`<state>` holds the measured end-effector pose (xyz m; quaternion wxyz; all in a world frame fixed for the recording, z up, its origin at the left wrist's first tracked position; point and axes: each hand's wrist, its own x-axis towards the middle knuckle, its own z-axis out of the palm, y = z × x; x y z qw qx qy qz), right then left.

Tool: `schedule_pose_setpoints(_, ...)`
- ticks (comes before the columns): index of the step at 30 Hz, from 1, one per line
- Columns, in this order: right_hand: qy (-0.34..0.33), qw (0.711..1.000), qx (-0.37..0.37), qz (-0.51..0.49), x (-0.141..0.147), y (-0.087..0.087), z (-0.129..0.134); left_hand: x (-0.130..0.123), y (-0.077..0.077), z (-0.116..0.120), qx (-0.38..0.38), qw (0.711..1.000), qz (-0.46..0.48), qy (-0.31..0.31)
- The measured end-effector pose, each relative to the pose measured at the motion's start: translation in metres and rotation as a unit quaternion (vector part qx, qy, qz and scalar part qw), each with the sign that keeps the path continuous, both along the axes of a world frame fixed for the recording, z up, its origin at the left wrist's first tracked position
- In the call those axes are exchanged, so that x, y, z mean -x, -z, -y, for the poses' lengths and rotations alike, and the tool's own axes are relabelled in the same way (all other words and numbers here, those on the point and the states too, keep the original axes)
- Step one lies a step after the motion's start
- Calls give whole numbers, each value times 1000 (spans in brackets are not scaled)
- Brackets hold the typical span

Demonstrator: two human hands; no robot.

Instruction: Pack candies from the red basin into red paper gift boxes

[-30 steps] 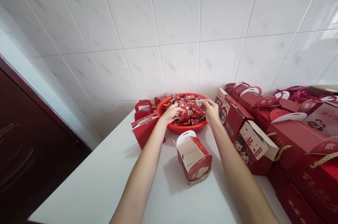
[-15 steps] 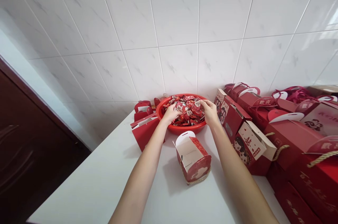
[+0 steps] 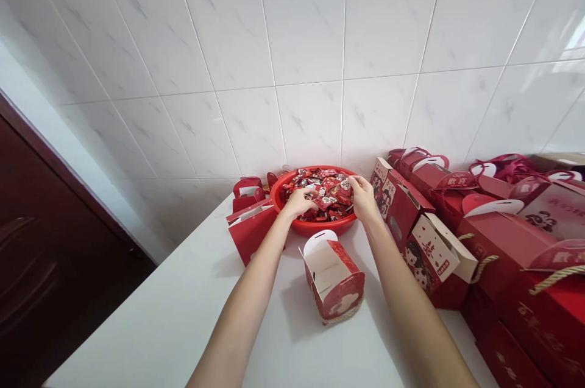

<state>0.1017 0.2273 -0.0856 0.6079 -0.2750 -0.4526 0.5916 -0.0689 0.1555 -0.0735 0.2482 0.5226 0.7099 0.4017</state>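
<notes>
So both hands are at the red bowl (image 3: 315, 230), fingers reaching over its near rim from either side. The left hand (image 3: 300, 202) has its fingers half curled, dipping into the wrapped packets (image 3: 329, 192) right under them; can't tell if it's got hold of one. The right hand (image 3: 364, 197) has its fingertips bunched in close at the bowl's right edge, right by a packet, but whether they actually grip it I can't tell either. My guess on the layout: the bowl sits straight ahead so both sets of fingers get at the heap without crossing, and the small box (image 3: 340, 296) is parked nearer the body, below and between the hands, to stay in easy reach of both. It's upright with its mouth facing up, probably to keep the inside accessible. The pale, slotted flap stands at the end nearest the fingers, the printed end faces back toward the person, and the long axis looks to run flap to print, slightly slanted. The packets point every which way. Off left of the left fingers there's a red carton (image 3: 251, 232), and the stacked gift boxes (image 3: 498, 242) crowd in right of the right ones.
</notes>
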Motion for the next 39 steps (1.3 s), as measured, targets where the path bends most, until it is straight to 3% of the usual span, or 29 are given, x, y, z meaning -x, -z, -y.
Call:
schedule_pose_setpoints(4, 1, 1000, -7, 1, 1, 1, -1, 5, 5, -3, -42, 998, 0, -52)
schedule_pose_setpoints(16, -45, 998, -36, 16, -2, -4, 9, 4, 6, -1, -82, 994, 44, -58)
schedule_pose_setpoints(21, -35, 998, -48, 30, -2, -4, 8, 7, 11, -5, -131, 989, 57, -29)
schedule_pose_setpoints(24, -34, 998, -46, 25, -1, -4, 7, 9, 13, -7, -132, 988, 77, 1)
schedule_pose_setpoints(27, -52, 998, -36, 14, -1, -6, 8, 7, 12, -7, -112, 991, 77, -11)
schedule_pose_setpoints(33, -60, 998, -18, 13, -1, -9, 12, 3, 8, -1, -107, 994, 38, 3)
schedule_pose_setpoints(39, -40, 999, -21, 0, 0, -8, 10, 3, 3, 1, -149, 981, -120, -32)
